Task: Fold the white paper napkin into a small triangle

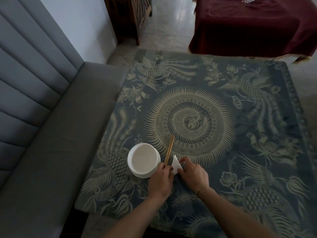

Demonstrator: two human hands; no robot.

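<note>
Across most of the frame, a table [223,117] under a blue-grey cloth with pale bird and flower print and a big spiral medallion at centre. Left of it a grey sofa [42,152], ribbed backrest along the far-left edge, seat running right up against the table side. Far right, another table draped in dark red cloth [248,26], gold fringe at the hem; far centre, dark wooden furniture [130,16] on pale floor tiles. Near-left part of the patterned table: white bowl [143,159], round, looks empty. Just right of the bowl a pair of wooden chopsticks [169,149] lying together, tips pointing far, near ends hidden by the left hand. Left hand [161,181] knuckles up, fingers curled down onto the near-left edge of the white paper napkin [176,164], pinching it. Right hand [192,172] fingers bent onto the napkin's right side, gripping it too. Napkin sits between both hands, just right of the chopsticks, folded small, one pointed corner showing; exact fold hard to tell.
</note>
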